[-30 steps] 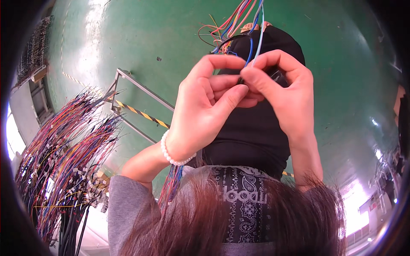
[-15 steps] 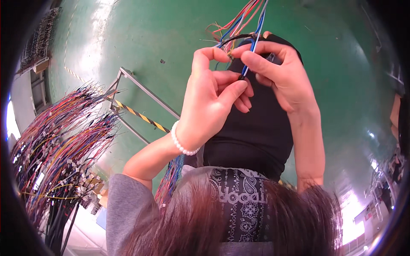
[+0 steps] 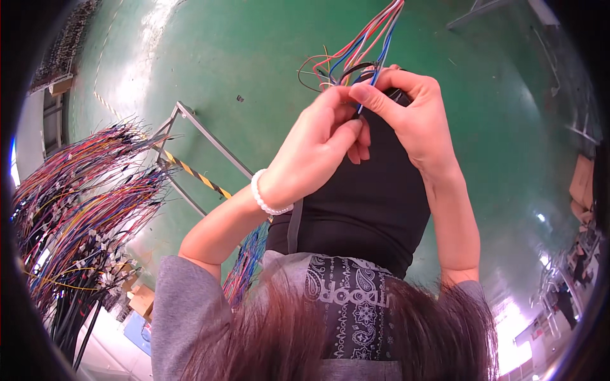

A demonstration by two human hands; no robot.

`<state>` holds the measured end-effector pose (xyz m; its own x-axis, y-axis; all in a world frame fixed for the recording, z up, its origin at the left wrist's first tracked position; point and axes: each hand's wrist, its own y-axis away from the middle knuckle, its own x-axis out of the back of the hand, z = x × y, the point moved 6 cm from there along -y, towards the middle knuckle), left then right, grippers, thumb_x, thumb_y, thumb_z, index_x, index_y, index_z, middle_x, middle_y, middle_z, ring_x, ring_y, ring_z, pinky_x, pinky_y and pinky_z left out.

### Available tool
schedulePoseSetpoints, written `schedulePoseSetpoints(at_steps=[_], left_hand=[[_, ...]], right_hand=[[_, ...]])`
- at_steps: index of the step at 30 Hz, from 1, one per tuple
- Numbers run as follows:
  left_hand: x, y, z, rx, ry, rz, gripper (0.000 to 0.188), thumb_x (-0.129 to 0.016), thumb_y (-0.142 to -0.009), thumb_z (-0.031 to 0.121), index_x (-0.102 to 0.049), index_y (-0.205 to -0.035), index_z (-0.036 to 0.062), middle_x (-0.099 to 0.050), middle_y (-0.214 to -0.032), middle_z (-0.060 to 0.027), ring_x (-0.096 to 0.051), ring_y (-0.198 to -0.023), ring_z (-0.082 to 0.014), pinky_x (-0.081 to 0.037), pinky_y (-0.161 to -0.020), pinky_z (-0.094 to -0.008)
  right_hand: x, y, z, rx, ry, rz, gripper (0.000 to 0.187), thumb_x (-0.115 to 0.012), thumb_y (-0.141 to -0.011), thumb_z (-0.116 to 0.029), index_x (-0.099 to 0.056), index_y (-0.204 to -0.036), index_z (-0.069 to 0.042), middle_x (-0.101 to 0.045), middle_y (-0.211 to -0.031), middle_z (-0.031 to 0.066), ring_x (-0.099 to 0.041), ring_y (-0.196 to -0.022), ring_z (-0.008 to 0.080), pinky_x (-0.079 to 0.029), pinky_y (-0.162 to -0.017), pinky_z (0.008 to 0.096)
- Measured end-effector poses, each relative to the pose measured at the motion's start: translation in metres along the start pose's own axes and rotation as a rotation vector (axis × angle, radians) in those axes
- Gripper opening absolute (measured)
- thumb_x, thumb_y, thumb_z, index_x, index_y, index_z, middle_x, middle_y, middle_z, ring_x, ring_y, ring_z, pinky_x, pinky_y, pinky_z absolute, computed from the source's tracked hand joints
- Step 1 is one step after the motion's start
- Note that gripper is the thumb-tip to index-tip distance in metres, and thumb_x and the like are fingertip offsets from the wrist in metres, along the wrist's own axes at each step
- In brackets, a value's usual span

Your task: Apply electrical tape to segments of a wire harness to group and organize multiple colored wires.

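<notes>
My left hand (image 3: 324, 143), with a white bead bracelet on its wrist, pinches the lower end of a few blue and white wires (image 3: 361, 108) near a small dark tip. The thumb and fingers of my right hand (image 3: 406, 111) close on the same wires a little higher up. Beyond the fingertips, a loose bunch of red, pink, white and blue wires (image 3: 380, 32) runs up to the top edge. A black band or sleeve (image 3: 356, 71) curves beside the bunch. The fingers partly hide the wire ends.
Large bundles of coloured wires with white connectors (image 3: 89, 209) hang at the left. Beside them stands a metal frame (image 3: 213, 138) with a yellow-and-black striped bar (image 3: 197, 173). Cardboard boxes (image 3: 581, 184) lie at the far right. The floor (image 3: 241, 51) is green.
My left hand's raised index finger has come down toward the right fingertips, and the hands are closer together. The wire bunch has shifted slightly, and the view has moved a little.
</notes>
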<state>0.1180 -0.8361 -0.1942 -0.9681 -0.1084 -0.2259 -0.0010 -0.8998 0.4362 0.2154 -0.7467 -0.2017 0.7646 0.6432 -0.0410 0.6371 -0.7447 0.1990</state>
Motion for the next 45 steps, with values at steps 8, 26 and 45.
schedulePoseSetpoints(at_steps=[8, 26, 45], left_hand=[[0.013, -0.014, 0.000, 0.010, -0.101, 0.017, 0.023, -0.047, -0.102, 0.020, -0.051, -0.114, 0.0017, -0.054, -0.075, 0.0024, -0.045, -0.065, -0.0031, -0.035, -0.057, -0.0181], [0.013, -0.009, 0.014, 0.001, -0.318, 0.167, 0.016, -0.044, -0.101, 0.011, -0.053, -0.094, -0.0002, -0.052, -0.081, 0.0002, -0.043, -0.070, -0.0074, -0.038, -0.063, -0.0223], [0.018, -0.009, 0.018, 0.052, -0.227, 0.064, 0.024, -0.045, -0.102, 0.017, -0.054, -0.086, 0.0015, -0.040, -0.070, 0.0070, -0.030, -0.060, -0.0009, -0.024, -0.052, -0.0194]], right_hand=[[-0.002, -0.008, 0.007, -0.034, -0.025, -0.032, 0.012, -0.073, -0.083, -0.010, -0.071, -0.079, 0.001, -0.062, -0.072, 0.0013, -0.046, -0.069, 0.0069, -0.037, -0.065, 0.0236], [-0.001, -0.017, 0.042, -0.469, -0.354, -0.478, 0.041, -0.054, -0.087, -0.003, -0.046, -0.128, 0.001, -0.053, -0.110, 0.0025, -0.053, -0.090, 0.0096, -0.043, -0.078, 0.0232], [0.008, -0.038, 0.025, -0.252, -0.333, -0.573, 0.061, -0.075, -0.067, -0.023, -0.058, -0.117, 0.006, -0.061, -0.109, 0.0106, -0.061, -0.089, 0.0159, -0.050, -0.074, 0.0281]])
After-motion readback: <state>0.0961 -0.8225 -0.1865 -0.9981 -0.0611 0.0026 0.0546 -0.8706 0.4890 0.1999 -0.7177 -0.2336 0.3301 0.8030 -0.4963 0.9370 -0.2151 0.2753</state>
